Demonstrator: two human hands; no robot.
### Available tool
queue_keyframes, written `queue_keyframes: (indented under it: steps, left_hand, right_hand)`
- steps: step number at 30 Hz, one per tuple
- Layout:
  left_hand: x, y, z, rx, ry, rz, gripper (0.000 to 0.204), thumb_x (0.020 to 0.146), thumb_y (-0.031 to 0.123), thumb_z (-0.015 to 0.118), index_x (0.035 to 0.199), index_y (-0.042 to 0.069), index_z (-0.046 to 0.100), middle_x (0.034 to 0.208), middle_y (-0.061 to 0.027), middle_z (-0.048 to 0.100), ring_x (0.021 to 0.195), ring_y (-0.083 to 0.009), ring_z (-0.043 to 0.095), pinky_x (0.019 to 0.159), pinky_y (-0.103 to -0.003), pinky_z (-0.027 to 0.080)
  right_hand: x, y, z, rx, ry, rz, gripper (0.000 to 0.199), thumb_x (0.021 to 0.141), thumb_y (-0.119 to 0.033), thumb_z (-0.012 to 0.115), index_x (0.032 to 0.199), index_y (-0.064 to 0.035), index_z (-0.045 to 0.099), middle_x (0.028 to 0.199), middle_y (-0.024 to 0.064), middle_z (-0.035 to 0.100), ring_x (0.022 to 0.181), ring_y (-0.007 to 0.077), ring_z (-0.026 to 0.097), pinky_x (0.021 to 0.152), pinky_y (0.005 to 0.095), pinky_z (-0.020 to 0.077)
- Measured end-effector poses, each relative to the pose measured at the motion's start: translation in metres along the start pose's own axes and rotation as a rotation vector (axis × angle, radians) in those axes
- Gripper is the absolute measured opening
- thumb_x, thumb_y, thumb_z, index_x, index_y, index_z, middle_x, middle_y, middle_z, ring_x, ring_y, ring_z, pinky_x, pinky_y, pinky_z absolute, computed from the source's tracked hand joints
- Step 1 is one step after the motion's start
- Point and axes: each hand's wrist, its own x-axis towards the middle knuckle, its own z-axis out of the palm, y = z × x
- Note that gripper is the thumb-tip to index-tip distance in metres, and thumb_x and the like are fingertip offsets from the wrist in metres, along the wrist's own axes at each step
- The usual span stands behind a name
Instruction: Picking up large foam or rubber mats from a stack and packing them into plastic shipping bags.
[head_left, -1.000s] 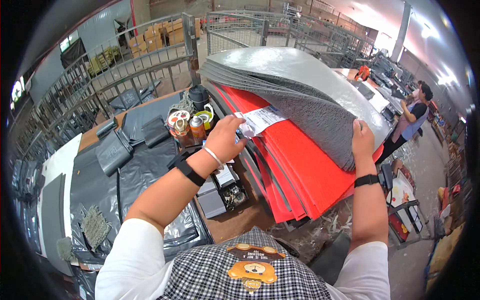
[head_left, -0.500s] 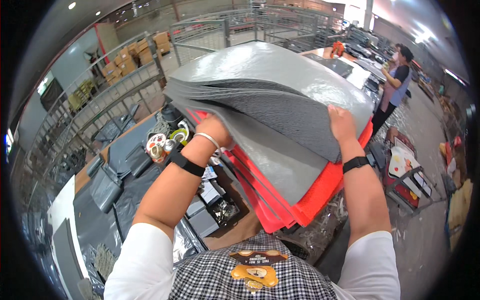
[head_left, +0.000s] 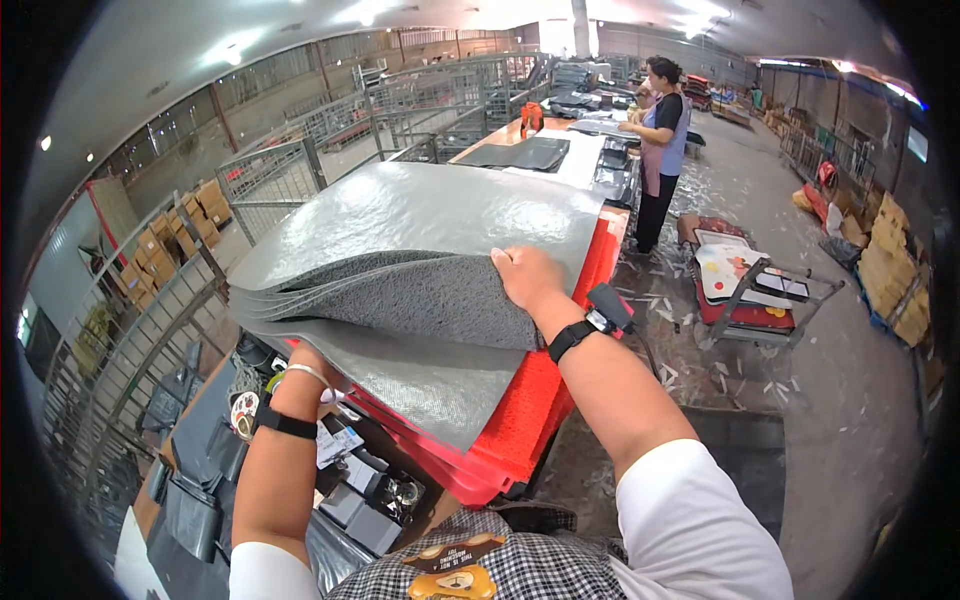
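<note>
A stack of grey mats (head_left: 400, 215), smooth on top with coarse dark undersides, lies over red mats (head_left: 510, 420). The upper layers bow upward, leaving a gap above a lower grey sheet (head_left: 420, 375). My right hand (head_left: 530, 275) pinches the near right edge of the raised layers, thumb on top. My left hand (head_left: 318, 365) reaches in at the left side of the stack, under the grey layers and next to the red mats. Its fingers are hidden there.
Left of the stack, a bench holds a box of small dark parts (head_left: 370, 500), tape rolls (head_left: 244, 412) and folded dark plastic. A person (head_left: 662, 140) stands at the far table. A cart (head_left: 750, 285) stands on the right. Metal railings (head_left: 270, 185) run behind.
My view has turned right and lifted. My right hand still holds the mat edge. The raised layers lie somewhat lower, and my left hand is tucked further under them.
</note>
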Motion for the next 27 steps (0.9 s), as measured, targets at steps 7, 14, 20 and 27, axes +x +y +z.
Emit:
queue_keyframes:
  steps: [7,14,20,27]
  left_hand:
    - [-0.124,-0.005,0.083,-1.549,0.135,-0.474,0.039,0.073,0.009,0.056,0.109,-0.004,0.062,0.096,-0.0137,0.067,0.081,-0.0235,0.065,0.07,-0.031,0.051]
    - [-0.197,0.097,0.176,-1.87,-0.173,-0.507,0.039,0.074,0.007,0.055,0.11,-0.008,0.059,0.088,-0.006,0.064,0.071,-0.0118,0.059,0.06,-0.023,0.047]
    - [-0.218,0.185,0.217,-2.36,-0.245,-0.572,0.046,0.075,0.004,0.056,0.119,-0.008,0.055,0.096,-0.0077,0.064,0.081,-0.012,0.059,0.069,-0.022,0.046]
    - [-0.238,0.213,0.261,-2.724,-0.319,-0.505,0.047,0.083,-0.001,0.056,0.129,-0.004,0.051,0.107,-0.0146,0.068,0.092,-0.019,0.069,0.079,-0.029,0.055]
  right_hand:
    - [-0.003,-0.003,0.011,0.039,-0.021,-0.048,0.047,0.094,-0.045,0.041,0.101,-0.0087,0.07,0.1,0.0195,0.067,0.096,0.0397,0.062,0.086,0.0472,0.0474]
    - [0.028,0.035,0.021,-0.142,0.093,-0.309,0.055,0.098,-0.045,0.034,0.101,-0.003,0.068,0.102,0.0263,0.064,0.1,0.0453,0.059,0.089,0.052,0.0443]
    - [0.036,0.034,0.028,-0.08,0.072,-0.392,0.054,0.098,-0.046,0.039,0.099,0.0013,0.066,0.098,0.0266,0.064,0.096,0.0443,0.06,0.085,0.0484,0.0434]
    - [0.044,0.051,0.025,-0.098,0.079,-0.343,0.055,0.096,-0.048,0.043,0.11,-0.0009,0.066,0.107,0.0253,0.065,0.106,0.0392,0.06,0.091,0.0392,0.0428]
